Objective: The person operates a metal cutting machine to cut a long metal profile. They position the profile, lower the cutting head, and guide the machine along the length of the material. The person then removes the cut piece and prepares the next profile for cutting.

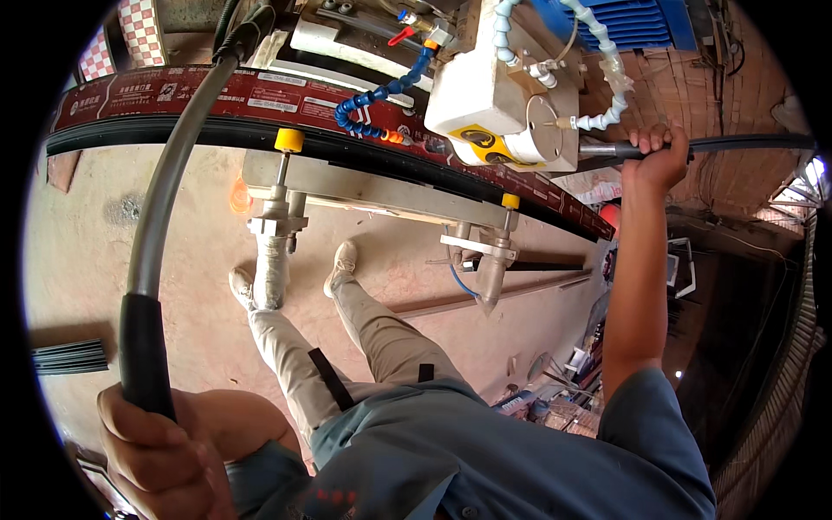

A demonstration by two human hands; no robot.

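My left hand (pixel 165 451) is wrapped round the black grip of a long bent metal lever (pixel 165 199), which rises toward the machine at the top left. My right hand (pixel 660 156) is closed on the black handle (pixel 630 150) at the right side of a white machine head (pixel 511 104). Below the head lies a long dark profile bar (pixel 217 132) with dark red printed film (pixel 295 91). Two clamps stand along the near side, one with a yellow cap (pixel 289 140) at left, another with a yellow cap (pixel 510 201) at right.
A blue segmented coolant hose (pixel 381 91) with an orange tip bends down near the bar, and a white segmented hose (pixel 617 82) loops beside the head. A red-handled valve (pixel 401 35) sits above. Dark strips (pixel 69 357) lie on the floor at left, with assorted clutter (pixel 555 390) at right.
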